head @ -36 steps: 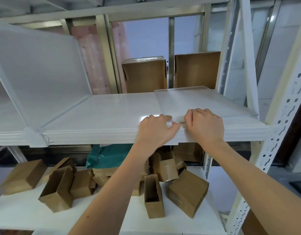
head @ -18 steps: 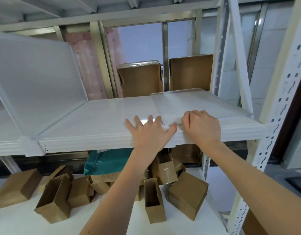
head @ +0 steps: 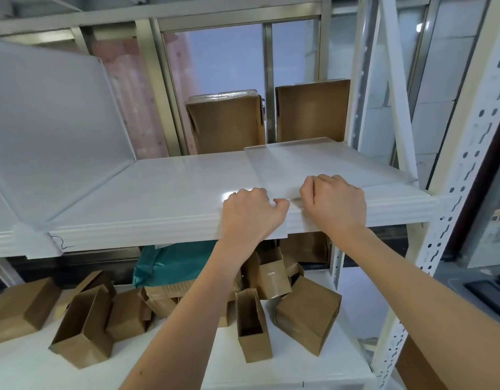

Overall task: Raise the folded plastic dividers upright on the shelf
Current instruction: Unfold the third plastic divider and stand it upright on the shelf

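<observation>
Head view: left hand [head: 250, 212] and right hand [head: 337, 202] curled on flat divider [head: 327, 164]

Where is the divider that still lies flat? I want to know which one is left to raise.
The flat divider lies on the upper shelf's right end, before two cardboard boxes, both hands at its near edge.

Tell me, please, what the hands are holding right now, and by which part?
Both hands, left and right, pinch the near front corner of the flat plastic divider at the shelf's front edge. The grip itself is partly hidden by the fingers.
</observation>
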`<state>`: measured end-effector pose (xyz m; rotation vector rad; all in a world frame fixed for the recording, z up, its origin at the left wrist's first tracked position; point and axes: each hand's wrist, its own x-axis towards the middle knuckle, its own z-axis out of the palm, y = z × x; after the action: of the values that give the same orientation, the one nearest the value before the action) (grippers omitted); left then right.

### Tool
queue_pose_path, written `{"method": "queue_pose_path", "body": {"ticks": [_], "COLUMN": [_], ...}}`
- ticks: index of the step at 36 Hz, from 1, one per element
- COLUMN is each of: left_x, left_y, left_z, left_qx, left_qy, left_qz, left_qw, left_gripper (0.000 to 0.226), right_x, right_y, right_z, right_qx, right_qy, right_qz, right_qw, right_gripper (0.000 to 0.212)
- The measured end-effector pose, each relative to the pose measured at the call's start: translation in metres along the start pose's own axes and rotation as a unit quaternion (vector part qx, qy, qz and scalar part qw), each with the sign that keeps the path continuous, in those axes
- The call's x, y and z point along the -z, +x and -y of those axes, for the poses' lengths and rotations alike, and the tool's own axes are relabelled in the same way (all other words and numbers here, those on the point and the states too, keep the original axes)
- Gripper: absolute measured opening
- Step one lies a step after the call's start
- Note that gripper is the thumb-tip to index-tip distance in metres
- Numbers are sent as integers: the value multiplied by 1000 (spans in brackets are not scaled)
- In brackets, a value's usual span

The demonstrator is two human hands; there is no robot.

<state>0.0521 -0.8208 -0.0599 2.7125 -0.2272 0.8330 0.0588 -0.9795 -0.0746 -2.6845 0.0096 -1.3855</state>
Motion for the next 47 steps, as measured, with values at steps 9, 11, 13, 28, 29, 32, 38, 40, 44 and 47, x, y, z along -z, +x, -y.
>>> {"method": "queue_pose_path", "body": {"ticks": [9, 11, 13, 28, 29, 32, 38, 40, 44, 47], "left_x": [5, 6, 8, 21, 20, 21, 43, 50, 60, 65], "left_y": [-1, -4, -5, 0, 2, 6, 9, 12, 19, 23], "left_z": [8, 11, 15, 12, 12, 13, 3, 0, 3, 16], "left_qx": [-7, -3, -9, -5, -5, 17, 160, 199, 275, 345], "left_qy": [-28, -32, -25, -53, -53, -79, -389, -455, -574, -693], "left_qz": [19, 27, 53, 167, 177, 194, 251, 263, 224, 163], "left_qw": [999, 999, 998, 985, 983, 978, 872, 827, 738, 612], "left_gripper": [37, 39, 51, 61, 61, 59, 72, 70, 63, 54], "right_x": [-2, -3, -2, 3, 3, 7, 26, 26, 23, 25], "right_y": [0, 0, 0, 8, 12, 20, 23, 30, 36, 37], "right_z": [-2, -3, -2, -1, -1, 0, 5, 10, 16, 11], "right_qx": [7, 11, 10, 20, 12, -16, 45, 28, 23, 34], "right_qy": [-3, -6, -10, -54, -60, -61, -38, -20, -6, 9], "right_qz": [7, 10, 14, 150, 196, 293, 357, 379, 390, 402], "right_qw": [1000, 1000, 1000, 987, 979, 954, 932, 925, 921, 915], "right_gripper": [45, 44, 42, 49, 51, 56, 43, 63, 76, 72]}}
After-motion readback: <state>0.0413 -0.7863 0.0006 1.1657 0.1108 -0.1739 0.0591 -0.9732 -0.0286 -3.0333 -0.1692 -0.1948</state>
